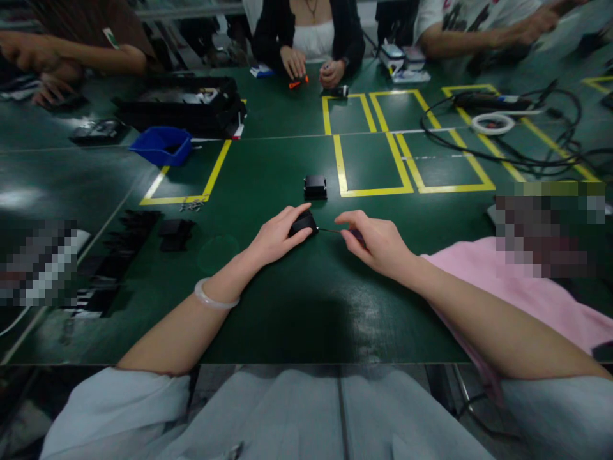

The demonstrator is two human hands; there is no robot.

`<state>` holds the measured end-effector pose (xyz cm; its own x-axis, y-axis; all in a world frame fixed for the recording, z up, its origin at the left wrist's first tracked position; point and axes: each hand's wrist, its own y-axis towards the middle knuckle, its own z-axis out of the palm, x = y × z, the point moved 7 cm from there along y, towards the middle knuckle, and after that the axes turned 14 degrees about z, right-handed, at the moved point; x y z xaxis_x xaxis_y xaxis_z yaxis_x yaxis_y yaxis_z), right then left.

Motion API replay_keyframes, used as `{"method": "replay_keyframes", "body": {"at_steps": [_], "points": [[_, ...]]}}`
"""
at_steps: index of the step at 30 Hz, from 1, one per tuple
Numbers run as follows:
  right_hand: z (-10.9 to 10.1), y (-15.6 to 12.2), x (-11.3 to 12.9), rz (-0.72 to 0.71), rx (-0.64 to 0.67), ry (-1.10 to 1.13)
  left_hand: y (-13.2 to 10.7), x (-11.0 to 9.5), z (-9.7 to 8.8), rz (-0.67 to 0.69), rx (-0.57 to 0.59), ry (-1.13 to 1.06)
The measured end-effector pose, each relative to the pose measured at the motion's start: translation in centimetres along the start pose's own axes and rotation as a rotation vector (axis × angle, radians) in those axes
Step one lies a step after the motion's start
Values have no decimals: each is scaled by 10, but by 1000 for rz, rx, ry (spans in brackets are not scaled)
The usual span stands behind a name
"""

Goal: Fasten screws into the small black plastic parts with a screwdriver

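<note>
L hand (278, 237) pinches a small black block (302, 223) betw. thumb & fingers, low at the green tabletop (278, 313), prob. so it can't slide or turn. R hand (380, 244) has thumb & fingers curled round a thin metal-shafted tool (329, 230), handle mostly hidden in the grip; shaft points L, tip at the block's R end, contact too small to confirm. Keeping tool & block in line likely helps the push go straight. 2nd black block (315, 186) sits just beyond L hand, not held. Loose metal bits (193, 205) & black parts (175, 234) lie off L, presumably for easy reach; pink cloth (507, 275) lies by R forearm (483, 313), clear of the block.
</note>
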<state>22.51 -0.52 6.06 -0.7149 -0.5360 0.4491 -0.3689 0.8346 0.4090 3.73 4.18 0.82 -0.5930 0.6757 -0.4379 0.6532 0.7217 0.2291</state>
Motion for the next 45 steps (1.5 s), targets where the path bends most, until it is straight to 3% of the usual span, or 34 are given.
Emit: {"method": "replay_keyframes", "body": {"at_steps": [7,16,24,45], "points": [[4,0,-3,16,53,-30,0,-1,-1,3,-7,-4],[-2,-1,-1,-8,-44,10,0,-1,0,1,-1,-7],[3,2,-8,87,32,6,0,-2,-1,-5,8,-3],[1,0,-5,26,-2,45,0,0,0,-12,3,-13]]}}
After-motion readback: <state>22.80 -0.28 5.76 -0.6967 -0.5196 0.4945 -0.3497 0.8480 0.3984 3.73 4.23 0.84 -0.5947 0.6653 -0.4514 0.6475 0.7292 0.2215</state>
